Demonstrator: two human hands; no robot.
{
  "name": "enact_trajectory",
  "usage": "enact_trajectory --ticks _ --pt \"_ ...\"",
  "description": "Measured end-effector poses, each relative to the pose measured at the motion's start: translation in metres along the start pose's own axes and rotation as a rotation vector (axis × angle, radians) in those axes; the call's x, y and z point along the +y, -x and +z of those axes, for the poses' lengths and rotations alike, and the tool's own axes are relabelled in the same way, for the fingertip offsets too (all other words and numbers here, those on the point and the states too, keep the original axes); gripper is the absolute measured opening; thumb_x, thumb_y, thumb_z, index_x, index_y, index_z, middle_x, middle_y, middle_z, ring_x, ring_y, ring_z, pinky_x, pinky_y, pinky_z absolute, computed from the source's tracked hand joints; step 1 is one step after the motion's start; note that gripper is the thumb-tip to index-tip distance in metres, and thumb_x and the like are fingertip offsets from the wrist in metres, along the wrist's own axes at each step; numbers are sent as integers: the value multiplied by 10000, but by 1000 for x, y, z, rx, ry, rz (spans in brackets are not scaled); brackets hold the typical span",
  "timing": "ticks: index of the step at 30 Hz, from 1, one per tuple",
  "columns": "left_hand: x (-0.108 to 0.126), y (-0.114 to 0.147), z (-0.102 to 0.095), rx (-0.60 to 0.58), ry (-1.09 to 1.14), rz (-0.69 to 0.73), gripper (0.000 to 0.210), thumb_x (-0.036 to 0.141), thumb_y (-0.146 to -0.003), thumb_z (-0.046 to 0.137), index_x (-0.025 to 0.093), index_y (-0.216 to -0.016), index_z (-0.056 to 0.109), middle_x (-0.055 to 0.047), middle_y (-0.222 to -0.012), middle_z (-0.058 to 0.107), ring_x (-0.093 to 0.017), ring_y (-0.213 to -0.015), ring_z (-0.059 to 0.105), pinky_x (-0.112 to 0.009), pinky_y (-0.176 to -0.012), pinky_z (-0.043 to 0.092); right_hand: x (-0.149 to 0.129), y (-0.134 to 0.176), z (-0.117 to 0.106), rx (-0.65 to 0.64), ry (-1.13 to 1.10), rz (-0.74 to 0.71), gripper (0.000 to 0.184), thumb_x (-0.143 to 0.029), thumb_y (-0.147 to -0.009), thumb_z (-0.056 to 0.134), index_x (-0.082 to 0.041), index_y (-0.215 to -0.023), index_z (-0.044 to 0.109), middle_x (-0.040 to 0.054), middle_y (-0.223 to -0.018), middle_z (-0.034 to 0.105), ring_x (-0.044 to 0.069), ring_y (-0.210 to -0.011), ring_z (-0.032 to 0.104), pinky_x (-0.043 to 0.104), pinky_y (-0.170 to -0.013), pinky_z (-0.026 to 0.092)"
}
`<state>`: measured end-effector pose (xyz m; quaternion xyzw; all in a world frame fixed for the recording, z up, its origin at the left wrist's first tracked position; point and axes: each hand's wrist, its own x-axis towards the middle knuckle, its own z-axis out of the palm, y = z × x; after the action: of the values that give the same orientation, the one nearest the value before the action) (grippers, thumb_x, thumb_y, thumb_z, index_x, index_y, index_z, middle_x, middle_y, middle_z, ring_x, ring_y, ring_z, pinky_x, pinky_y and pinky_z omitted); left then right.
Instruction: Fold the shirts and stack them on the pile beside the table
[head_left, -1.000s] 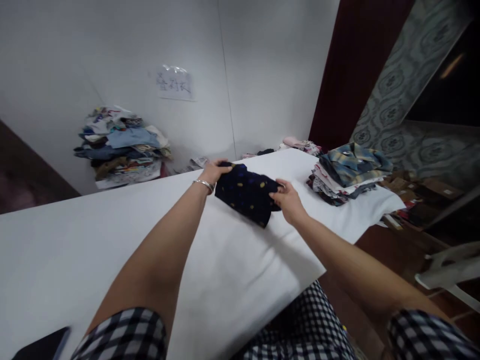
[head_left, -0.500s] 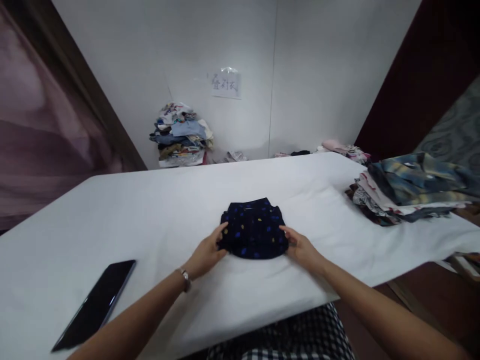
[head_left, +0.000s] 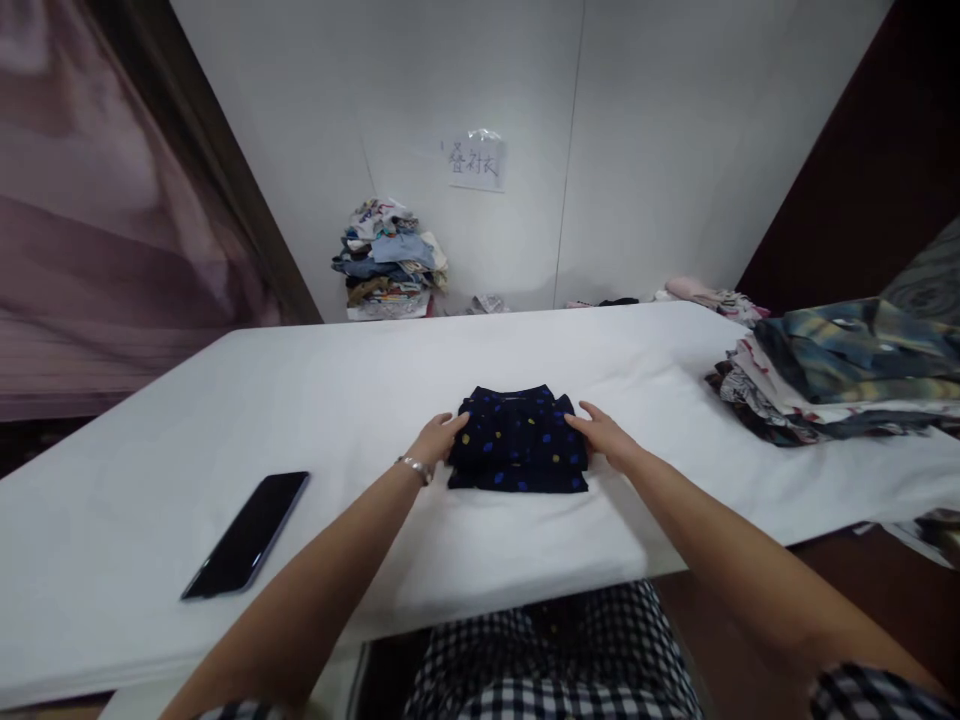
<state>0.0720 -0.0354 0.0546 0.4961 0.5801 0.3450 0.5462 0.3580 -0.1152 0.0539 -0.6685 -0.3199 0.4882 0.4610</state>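
A dark navy shirt with blue and yellow spots lies folded into a compact bundle on the white-covered table, its collar at the far side. A narrow strip of the same cloth shows along the near edge. My left hand grips the bundle's left side, thumb on top and the other fingers mostly hidden. On the right side my right hand holds the shirt in a like way, its thumb over the cloth. A bracelet circles my left wrist.
A black phone lies on the white tablecloth at left. At right stands a stack of folded shirts. Behind the table rises a tall clothes pile, with more clothes farther right. A handwritten paper sign hangs on the wall.
My hands have shifted up along the bundle's sides, thumbs now over its top. The near edge has gone from rounded to straight, with a strip showing. The camera view has shifted.
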Motion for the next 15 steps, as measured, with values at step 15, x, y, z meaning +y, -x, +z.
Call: enact_trajectory --ticks 15 --pt "-20 22 5 -21 79 -139 465 272 -679 758 185 -1112 613 -73 -911 734 -234 -818 696 -324 -685 540 36 10 9 -23 -114 -95 676 -182 -694 700 -203 -1339 497 11 -800 723 204 -738 688 340 -724 544"
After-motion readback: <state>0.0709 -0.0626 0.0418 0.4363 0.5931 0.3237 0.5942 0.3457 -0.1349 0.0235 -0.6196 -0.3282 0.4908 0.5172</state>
